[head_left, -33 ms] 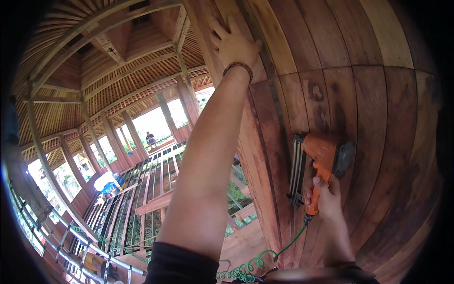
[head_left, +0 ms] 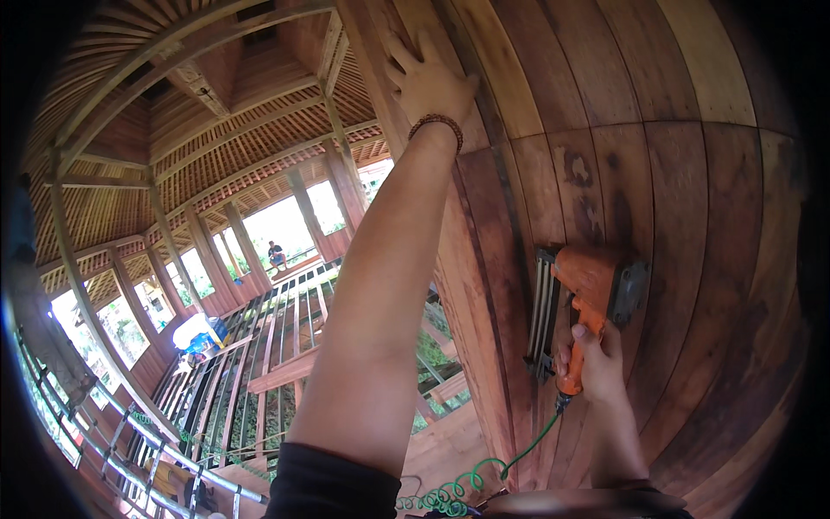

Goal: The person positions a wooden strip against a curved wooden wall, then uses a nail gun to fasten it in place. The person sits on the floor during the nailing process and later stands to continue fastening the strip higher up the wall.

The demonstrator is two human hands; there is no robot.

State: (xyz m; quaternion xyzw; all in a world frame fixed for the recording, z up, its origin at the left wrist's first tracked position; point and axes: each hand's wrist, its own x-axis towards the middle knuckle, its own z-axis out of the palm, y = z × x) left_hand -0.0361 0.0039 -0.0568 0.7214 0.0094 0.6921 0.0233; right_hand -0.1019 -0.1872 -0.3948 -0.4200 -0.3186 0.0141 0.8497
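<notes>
My left hand (head_left: pixel 432 82) lies spread against a vertical wooden board (head_left: pixel 462 225) at the top of the view, a bead bracelet on the wrist. My right hand (head_left: pixel 595 363) grips the handle of an orange and dark nail gun (head_left: pixel 596 281) at the right, its long magazine upright on the left side of the body, held against the plank wall (head_left: pixel 683 208). A green coiled air hose (head_left: pixel 475 480) runs from the bottom of the handle down to the lower edge. My left forearm hides part of the structure behind it.
On the left is a timber pavilion with a slatted roof (head_left: pixel 216 138) and open bays. Its floor is bare joists (head_left: pixel 251 363) with greenery under them. A person (head_left: pixel 277 257) crouches at the far side. A blue and white object (head_left: pixel 207 336) and metal railing or ladder (head_left: pixel 156 445) are at lower left.
</notes>
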